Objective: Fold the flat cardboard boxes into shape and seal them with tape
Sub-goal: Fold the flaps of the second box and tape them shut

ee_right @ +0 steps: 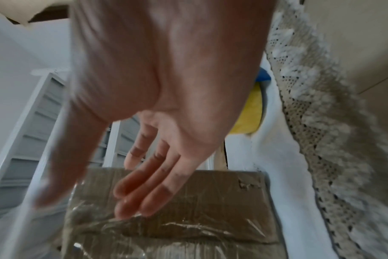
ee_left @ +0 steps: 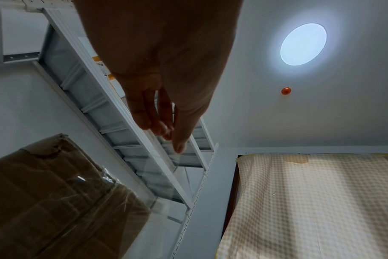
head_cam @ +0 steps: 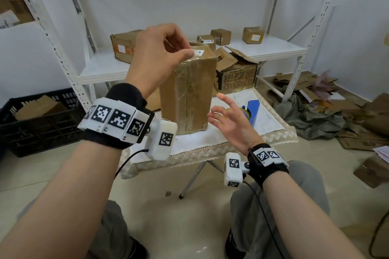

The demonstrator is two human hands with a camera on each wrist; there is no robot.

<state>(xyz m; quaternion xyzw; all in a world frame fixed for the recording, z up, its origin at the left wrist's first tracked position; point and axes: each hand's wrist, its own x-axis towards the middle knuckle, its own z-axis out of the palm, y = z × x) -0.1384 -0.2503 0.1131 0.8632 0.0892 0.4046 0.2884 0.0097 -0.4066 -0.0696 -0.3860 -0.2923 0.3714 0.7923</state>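
Observation:
A tall brown cardboard box [head_cam: 187, 94] wrapped in shiny clear tape stands upright on the small cloth-covered table [head_cam: 242, 139]. My left hand [head_cam: 183, 48] is over the box's top edge, thumb and fingers pinched together. In the left wrist view the left hand [ee_left: 168, 135] pinches the end of a clear tape strip [ee_left: 166, 178] that runs down to the box [ee_left: 55, 201]. My right hand [head_cam: 219, 109] is open with spread fingers beside the box's lower right side, holding nothing. Seen from the right wrist, its fingers [ee_right: 144, 198] are close to the taped box [ee_right: 199, 201]. Whether they touch it is unclear.
A blue tape dispenser [head_cam: 253, 109] with a yellow roll lies on the table right of the box. Behind is a white shelf [head_cam: 263, 48] with several small boxes, and an open printed box [head_cam: 235, 78]. A black crate [head_cam: 37, 128] sits left; flat cardboard [head_cam: 357, 141] litters the floor right.

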